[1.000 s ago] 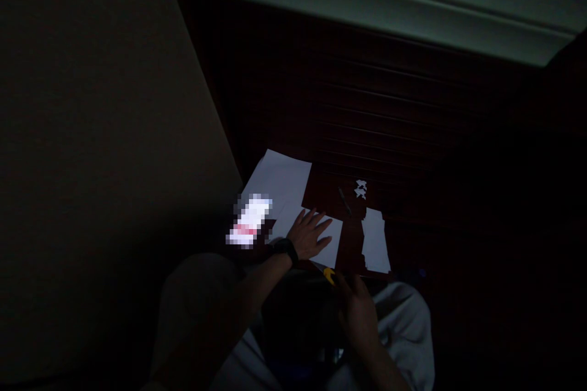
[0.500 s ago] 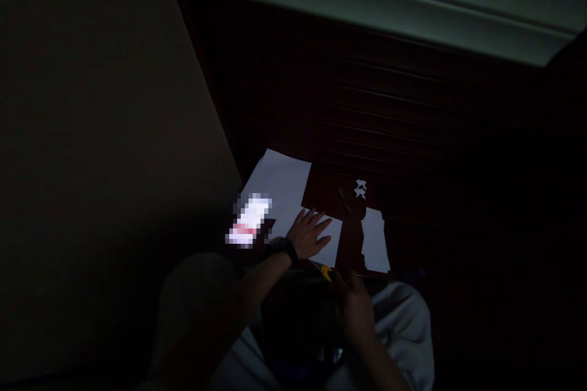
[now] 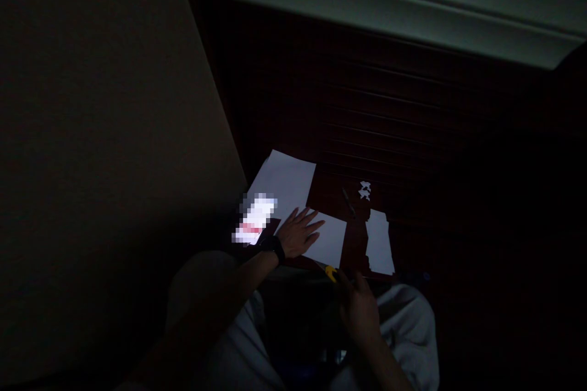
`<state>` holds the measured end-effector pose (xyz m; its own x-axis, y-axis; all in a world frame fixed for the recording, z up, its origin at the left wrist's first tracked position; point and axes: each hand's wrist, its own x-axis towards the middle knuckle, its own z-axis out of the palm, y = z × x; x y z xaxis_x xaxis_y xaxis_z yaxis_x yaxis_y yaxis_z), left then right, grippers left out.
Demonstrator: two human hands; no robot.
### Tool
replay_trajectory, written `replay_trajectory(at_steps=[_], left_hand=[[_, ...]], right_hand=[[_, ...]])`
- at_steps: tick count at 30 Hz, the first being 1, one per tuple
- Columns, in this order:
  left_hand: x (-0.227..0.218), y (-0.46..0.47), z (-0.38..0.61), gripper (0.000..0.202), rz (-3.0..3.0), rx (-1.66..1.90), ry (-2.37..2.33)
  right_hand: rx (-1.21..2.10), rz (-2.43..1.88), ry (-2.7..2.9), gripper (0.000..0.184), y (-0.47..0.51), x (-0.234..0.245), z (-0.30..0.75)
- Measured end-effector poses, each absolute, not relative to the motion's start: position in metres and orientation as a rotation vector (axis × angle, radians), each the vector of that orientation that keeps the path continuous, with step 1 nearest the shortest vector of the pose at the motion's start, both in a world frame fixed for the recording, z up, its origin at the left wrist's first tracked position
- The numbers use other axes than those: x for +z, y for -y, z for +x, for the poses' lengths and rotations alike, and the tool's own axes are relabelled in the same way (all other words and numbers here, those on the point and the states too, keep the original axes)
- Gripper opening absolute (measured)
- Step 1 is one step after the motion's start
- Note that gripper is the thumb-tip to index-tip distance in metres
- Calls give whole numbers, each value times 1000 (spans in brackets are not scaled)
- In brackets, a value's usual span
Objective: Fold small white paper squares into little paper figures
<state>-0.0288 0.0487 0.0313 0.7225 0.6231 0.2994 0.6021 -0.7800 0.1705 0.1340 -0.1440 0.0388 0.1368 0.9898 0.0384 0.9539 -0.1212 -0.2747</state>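
The scene is very dark. My left hand (image 3: 298, 233), with a black watch on the wrist, lies flat with fingers spread on a white sheet of paper (image 3: 328, 241) on a dark wooden table (image 3: 403, 153). My right hand (image 3: 360, 308) hovers near the table's front edge, over my lap, and is closed on a yellow-handled tool (image 3: 331, 273), seemingly a cutter or scissors. A cut strip of white paper (image 3: 380, 242) lies to the right of the sheet.
A larger white sheet (image 3: 287, 180) lies behind my left hand, with a bright lit screen (image 3: 255, 226) at its left. A dark pen (image 3: 348, 201) and small white paper scraps (image 3: 365, 190) lie further back. A plain wall fills the left.
My left hand has slid a little to the left on the sheet. My right hand with the yellow tool stays near the table's front edge. The camera has shifted slightly.
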Motion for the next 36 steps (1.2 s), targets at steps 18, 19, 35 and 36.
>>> replay_trajectory(at_steps=[18, 19, 35, 36], left_hand=[[29, -47, -28, 45, 2857, 512, -1056], [29, -47, -28, 44, 2857, 516, -1058], [29, -46, -26, 44, 2855, 555, -1050], [29, -46, -26, 44, 2855, 555, -1049]], right_hand=[[208, -2135, 1884, 38, 142, 33, 134], [201, -2130, 1881, 38, 142, 32, 134], [170, -2116, 1871, 42, 137, 34, 121], [172, -2123, 1873, 43, 136, 35, 120]])
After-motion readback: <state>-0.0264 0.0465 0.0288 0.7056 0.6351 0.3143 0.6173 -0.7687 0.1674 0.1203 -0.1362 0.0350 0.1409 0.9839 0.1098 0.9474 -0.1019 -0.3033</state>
